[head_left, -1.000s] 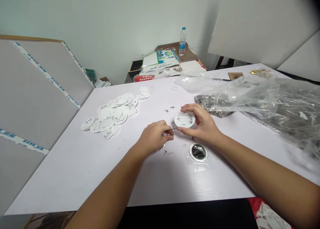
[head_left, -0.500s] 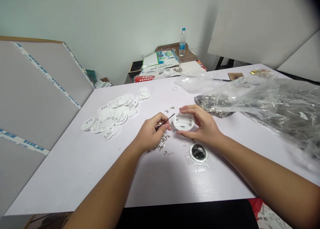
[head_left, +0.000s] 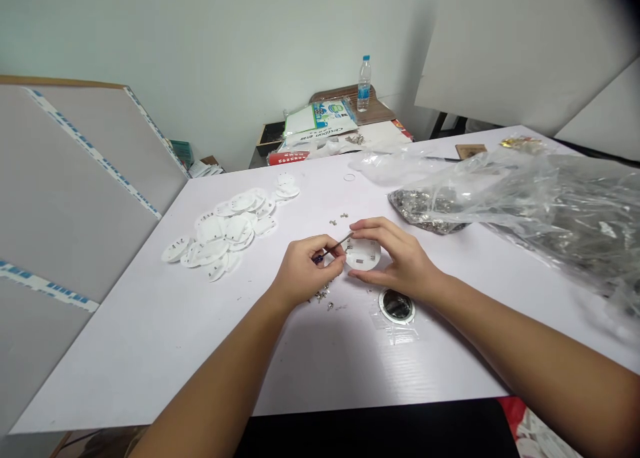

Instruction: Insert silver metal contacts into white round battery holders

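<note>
My left hand (head_left: 306, 270) is closed around a small screwdriver (head_left: 335, 247) with a dark thin shaft and a bluish handle. The shaft points up and right, its tip at the near-left rim of a round white plastic battery case (head_left: 365, 253). My right hand (head_left: 404, 253) grips that case by its edge, thumb below and fingers above. Small metal parts show in the case's recess. The left fingertips meet its left edge; whether they also pinch a small part I cannot tell. Loose metal contacts (head_left: 323, 295) lie under the left hand, partly hidden by it.
Many white discs (head_left: 225, 231) lie piled at the left. A round black-centred piece with a white rim (head_left: 397, 305) rests near my right wrist. Clear plastic bags (head_left: 550, 211), one with metal parts (head_left: 425, 208), cover the right side. A water bottle (head_left: 364, 85) stands behind.
The white battery case and my right hand have moved slightly left, and the case has tilted. My left hand has come against its edge, bringing the screwdriver tip to the rim.
</note>
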Tool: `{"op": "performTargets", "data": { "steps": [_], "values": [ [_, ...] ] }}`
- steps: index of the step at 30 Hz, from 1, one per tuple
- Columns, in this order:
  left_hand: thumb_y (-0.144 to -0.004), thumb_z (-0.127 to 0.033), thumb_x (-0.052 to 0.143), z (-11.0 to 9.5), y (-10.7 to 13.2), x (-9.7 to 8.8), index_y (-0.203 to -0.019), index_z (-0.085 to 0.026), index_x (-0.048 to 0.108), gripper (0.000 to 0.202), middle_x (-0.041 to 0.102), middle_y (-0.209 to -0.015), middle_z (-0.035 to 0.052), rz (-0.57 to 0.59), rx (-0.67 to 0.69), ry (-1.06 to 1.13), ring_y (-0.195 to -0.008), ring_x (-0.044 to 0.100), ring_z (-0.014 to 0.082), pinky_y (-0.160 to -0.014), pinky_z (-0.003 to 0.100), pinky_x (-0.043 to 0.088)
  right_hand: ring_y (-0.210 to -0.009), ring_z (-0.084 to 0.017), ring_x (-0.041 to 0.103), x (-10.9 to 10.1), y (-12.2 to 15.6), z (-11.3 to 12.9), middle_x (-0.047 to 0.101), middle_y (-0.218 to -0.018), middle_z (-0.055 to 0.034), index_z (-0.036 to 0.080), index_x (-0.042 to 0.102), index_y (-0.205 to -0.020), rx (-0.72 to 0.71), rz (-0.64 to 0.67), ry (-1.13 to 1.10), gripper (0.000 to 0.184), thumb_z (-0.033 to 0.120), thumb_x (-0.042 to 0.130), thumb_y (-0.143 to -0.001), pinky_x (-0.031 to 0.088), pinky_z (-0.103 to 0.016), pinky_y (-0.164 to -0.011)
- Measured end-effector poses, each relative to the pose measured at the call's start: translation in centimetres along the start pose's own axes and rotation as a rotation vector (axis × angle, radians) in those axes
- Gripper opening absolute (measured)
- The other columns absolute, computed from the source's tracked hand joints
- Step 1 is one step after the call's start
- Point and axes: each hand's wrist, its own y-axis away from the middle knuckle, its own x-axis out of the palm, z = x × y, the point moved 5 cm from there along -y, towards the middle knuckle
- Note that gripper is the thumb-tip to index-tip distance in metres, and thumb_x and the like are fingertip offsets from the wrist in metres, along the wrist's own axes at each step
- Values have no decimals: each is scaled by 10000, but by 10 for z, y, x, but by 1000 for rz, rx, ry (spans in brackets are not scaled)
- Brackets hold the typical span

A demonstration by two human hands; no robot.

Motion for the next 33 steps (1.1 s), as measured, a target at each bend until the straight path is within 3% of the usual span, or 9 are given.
{"op": "performTargets", "data": {
  "steps": [5,9,15,25,33],
  "values": [
    [-781,-264,650,7,-2,5,-810,-181,615,95,597,-719,-20,-30,-89,80,-501,375,55,-486,202,318,-1187,-262,572,3,1,1,554,-1262,-119,258,528,-1281,-5,36,7,522,302,745,-808,505,-443,-1024],
    [-771,-239,663,11,-5,7,-953,-196,618,193,646,-870,3,-56,-91,123,-555,445,59,-533,199,369,-1206,-260,561,4,1,0,538,-1283,-116,262,515,-1304,1,63,6,532,269,730,-817,493,-442,-1047],
    [-821,-300,640,12,-5,7,-906,-177,680,155,667,-846,26,-63,-105,98,-682,554,108,-650,234,447,-1200,-267,565,5,2,-1,533,-1286,-113,267,511,-1301,18,73,26,552,254,741,-799,502,-452,-1041],
    [-863,-385,612,15,-4,12,-959,-204,666,212,694,-947,13,-33,-136,78,-760,599,132,-670,252,456,-1185,-240,567,9,3,2,536,-1264,-118,223,523,-1292,-23,68,37,540,213,742,-798,508,-415,-1033],
    [-913,-414,537,20,-3,16,-970,-223,617,215,669,-917,-15,3,-144,10,-673,556,110,-638,254,435,-1173,-234,571,10,3,0,541,-1256,-125,202,532,-1280,-13,63,86,533,225,751,-795,514,-391,-1019]
  ]
}}
